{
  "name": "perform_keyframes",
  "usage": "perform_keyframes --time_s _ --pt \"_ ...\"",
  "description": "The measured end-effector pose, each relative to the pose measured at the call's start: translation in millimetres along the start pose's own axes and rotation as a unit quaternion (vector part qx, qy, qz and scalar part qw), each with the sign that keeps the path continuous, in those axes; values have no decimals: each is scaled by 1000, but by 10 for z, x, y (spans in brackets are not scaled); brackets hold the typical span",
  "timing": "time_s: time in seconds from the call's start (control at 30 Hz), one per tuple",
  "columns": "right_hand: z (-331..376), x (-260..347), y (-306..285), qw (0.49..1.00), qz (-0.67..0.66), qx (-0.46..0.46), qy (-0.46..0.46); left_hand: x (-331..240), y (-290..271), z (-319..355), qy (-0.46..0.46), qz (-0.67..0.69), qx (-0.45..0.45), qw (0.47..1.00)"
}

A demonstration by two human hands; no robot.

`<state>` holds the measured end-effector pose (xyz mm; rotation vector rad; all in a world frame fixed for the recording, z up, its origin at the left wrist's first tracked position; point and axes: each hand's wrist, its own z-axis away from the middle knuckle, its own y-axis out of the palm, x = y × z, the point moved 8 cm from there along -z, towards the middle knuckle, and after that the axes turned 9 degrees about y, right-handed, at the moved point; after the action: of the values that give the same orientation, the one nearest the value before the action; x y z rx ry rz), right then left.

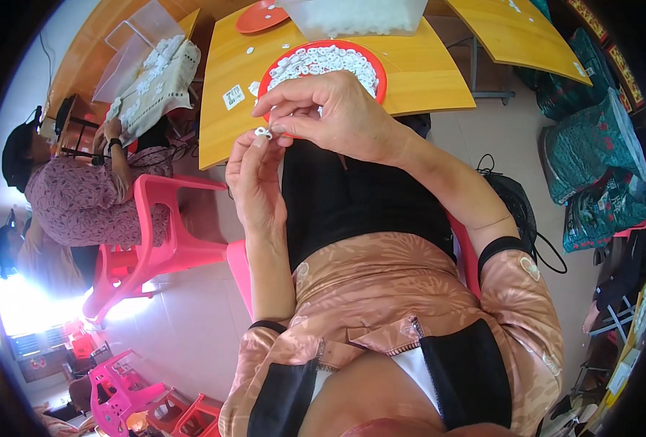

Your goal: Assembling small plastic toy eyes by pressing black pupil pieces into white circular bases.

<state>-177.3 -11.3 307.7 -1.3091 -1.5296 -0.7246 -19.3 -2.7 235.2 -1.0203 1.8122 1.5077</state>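
Note:
My left hand (256,178) is closed, pinching a small white looped piece (263,132) between thumb and fingertips. My right hand (341,116) reaches across to it, thumb and index finger pressed together right beside the piece. Whatever those fingertips hold is too small to make out. Both hands are raised over my lap at the near edge of the yellow table (428,80). Just beyond them is a round red tray (382,81), heaped with many similar white pieces (323,64) and partly covered by my right hand.
A clear plastic bin (359,18) and an orange-red plate (261,17) stand farther back, with a printed label (233,97) to the left. A co-worker (82,197) sits left by a pink chair (170,218). Green bags (592,153) are piled right.

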Motion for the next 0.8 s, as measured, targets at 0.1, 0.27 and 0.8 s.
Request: perform_keyframes --time_s 0.1,0.27,0.8 --pt "-24 -17 -23 1000 9 -4 -3 1 18 -35 10 -22 8 1000" --pt "-138 -6 -72 998 54 -11 -19 -21 39 -162 18 -49 -2 999" --pt "-378 50 -131 981 159 -73 -87 -247 74 -429 88 -266 1 960"
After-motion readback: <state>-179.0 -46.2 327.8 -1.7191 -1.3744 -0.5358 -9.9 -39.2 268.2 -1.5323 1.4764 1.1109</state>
